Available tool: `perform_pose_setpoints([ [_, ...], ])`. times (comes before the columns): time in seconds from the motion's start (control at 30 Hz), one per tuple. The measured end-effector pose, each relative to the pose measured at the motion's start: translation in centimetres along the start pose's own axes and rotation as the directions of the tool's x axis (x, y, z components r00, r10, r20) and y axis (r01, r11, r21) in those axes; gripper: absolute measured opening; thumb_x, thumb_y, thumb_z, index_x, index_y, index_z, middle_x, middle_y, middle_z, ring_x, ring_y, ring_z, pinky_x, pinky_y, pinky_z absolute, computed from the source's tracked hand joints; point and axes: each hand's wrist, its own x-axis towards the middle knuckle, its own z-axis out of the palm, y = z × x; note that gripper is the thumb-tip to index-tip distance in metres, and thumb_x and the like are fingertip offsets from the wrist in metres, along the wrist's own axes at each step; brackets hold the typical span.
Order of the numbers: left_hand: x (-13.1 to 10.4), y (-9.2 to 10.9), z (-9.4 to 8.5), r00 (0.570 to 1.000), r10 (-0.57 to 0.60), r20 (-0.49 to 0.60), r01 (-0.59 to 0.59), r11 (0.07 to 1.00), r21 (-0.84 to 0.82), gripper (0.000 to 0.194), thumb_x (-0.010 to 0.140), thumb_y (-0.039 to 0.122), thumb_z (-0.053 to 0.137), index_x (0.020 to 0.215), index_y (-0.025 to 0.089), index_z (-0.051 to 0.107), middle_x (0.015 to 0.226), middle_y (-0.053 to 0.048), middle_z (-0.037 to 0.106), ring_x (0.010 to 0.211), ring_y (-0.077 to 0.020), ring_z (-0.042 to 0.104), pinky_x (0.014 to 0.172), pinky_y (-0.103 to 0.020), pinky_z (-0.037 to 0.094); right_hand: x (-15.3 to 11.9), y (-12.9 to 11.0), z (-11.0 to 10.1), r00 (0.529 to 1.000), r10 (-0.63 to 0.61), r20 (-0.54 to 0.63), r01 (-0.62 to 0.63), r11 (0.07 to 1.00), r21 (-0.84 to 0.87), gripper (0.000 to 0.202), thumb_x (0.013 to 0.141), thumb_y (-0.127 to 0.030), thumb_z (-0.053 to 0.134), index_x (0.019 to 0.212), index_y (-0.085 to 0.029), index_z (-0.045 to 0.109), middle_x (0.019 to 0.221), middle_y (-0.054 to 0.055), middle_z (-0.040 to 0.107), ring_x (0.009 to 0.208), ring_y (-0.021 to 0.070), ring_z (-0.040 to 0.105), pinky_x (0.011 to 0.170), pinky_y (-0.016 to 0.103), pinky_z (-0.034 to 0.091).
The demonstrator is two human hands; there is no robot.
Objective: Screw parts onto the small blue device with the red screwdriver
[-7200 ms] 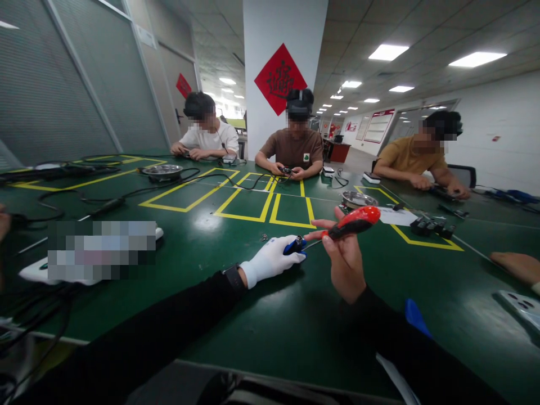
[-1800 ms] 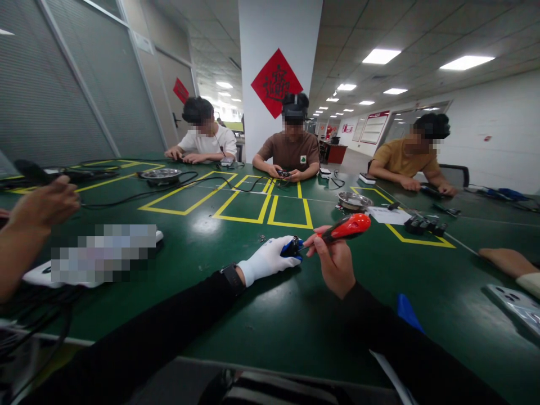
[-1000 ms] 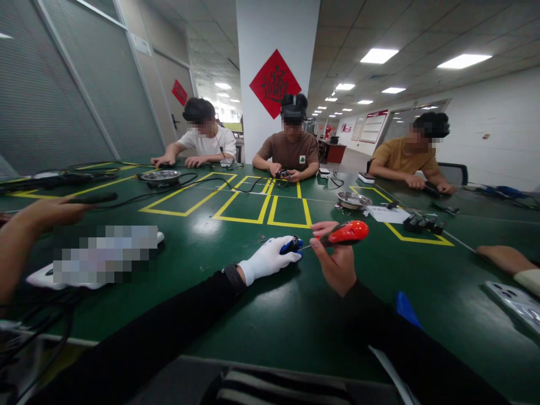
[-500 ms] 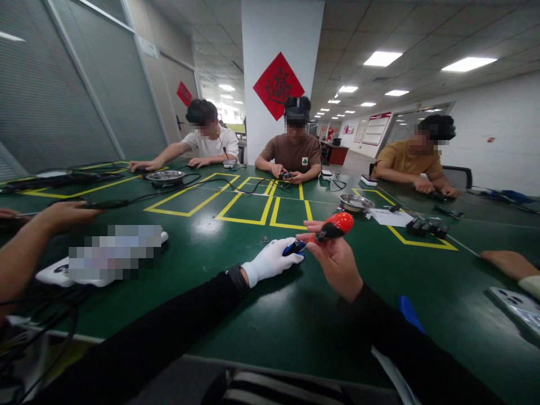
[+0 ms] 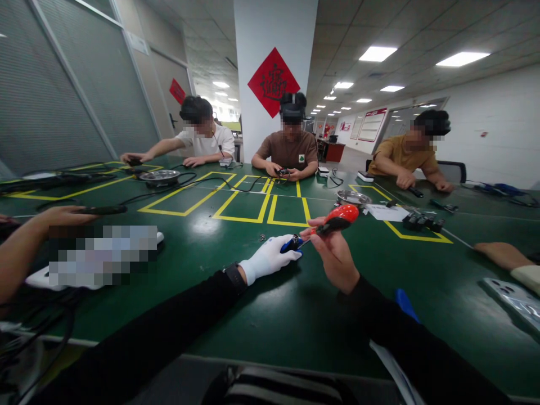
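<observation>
My left hand [image 5: 270,257] wears a white glove with blue fingertips and is closed around a small black part [image 5: 292,244], held just over the green table. Most of that part is covered by the fingers, so its kind is unclear. Bare, my right hand [image 5: 337,260] grips a screwdriver [image 5: 343,215] by its red and black handle. The screwdriver's shaft points down and left to the black part; whether the tip touches it I cannot tell. A few tiny metal bits [image 5: 262,238], perhaps screws, lie just beyond my left hand.
Yellow tape marks rectangles on the green table [image 5: 202,315]. Metal bowls [image 5: 159,178] [image 5: 353,198], a paper sheet [image 5: 386,212] and several black parts [image 5: 422,221] stand farther off. A phone [image 5: 512,301] lies at right. Co-workers sit around, one hand [image 5: 63,216] reaching in at left.
The screwdriver handle has tilted and swung slightly to the right in my right hand. My left hand keeps its hold on the black part. The view has shifted a little.
</observation>
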Motion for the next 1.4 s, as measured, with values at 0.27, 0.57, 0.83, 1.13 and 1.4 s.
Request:
perform_pose_setpoints([
  [0.27,0.0,-0.1,-0.1,1.000,0.027,-0.002,-0.027,1.000,0.005,0.026,0.082,0.041,0.053,0.092,0.018,0.061,0.075,0.001,0.063,0.067,-0.0141,0.056,0.066,-0.025,0.042,0.6,-0.6,0.0,0.997,0.040,0.065,-0.051,0.984,0.173,0.015,0.083,-0.026,0.060,0.084,-0.023,0.045,0.075,-0.003,0.057,0.065,0.0131,0.061,0.076,0.039,0.054],
  [0.57,0.0,-0.2,0.0,1.000,0.008,0.005,-0.008,1.000,-0.005,0.028,0.082,0.045,0.052,0.090,0.018,0.058,0.072,0.002,0.061,0.062,-0.0134,0.055,0.061,-0.024,0.041,0.3,0.1,-0.3,0.995,0.095,-0.013,-0.092,0.988,0.127,0.028,0.087,-0.030,0.051,0.115,-0.025,0.048,0.108,0.004,0.055,0.084,0.0146,0.062,0.087,0.037,0.049],
  [0.83,0.2,-0.1,0.1,1.000,0.005,-0.016,-0.005,1.000,0.014,0.027,0.081,0.041,0.053,0.091,0.018,0.059,0.073,0.001,0.061,0.066,-0.0147,0.055,0.063,-0.025,0.041,0.8,-0.1,-0.7,0.997,0.055,0.050,-0.064,0.981,0.183,0.011,0.084,-0.027,0.059,0.090,-0.021,0.051,0.086,0.001,0.061,0.070,0.0137,0.062,0.078,0.037,0.051],
  [1.13,0.1,-0.5,0.1,0.999,0.035,0.006,-0.035,0.999,0.030,0.025,0.083,0.041,0.052,0.090,0.018,0.057,0.074,0.002,0.060,0.065,-0.0138,0.055,0.064,-0.025,0.042,0.2,0.9,-1.5,0.995,-0.019,0.096,0.033,0.989,-0.144,0.012,0.089,-0.030,0.048,0.097,-0.022,0.051,0.085,0.002,0.056,0.079,0.0174,0.057,0.080,0.037,0.045],
  [1.4,0.4,-1.1,0.1,0.993,0.114,-0.018,-0.111,0.987,0.114,0.027,0.078,0.039,0.060,0.096,0.019,0.058,0.093,-0.002,0.064,0.084,-0.0186,0.058,0.078,-0.028,0.045,-0.3,0.4,-1.3,0.988,-0.058,0.146,0.106,0.932,-0.346,0.012,0.088,-0.028,0.051,0.091,-0.019,0.057,0.088,0.005,0.059,0.078,0.0176,0.059,0.074,0.034,0.046],
])
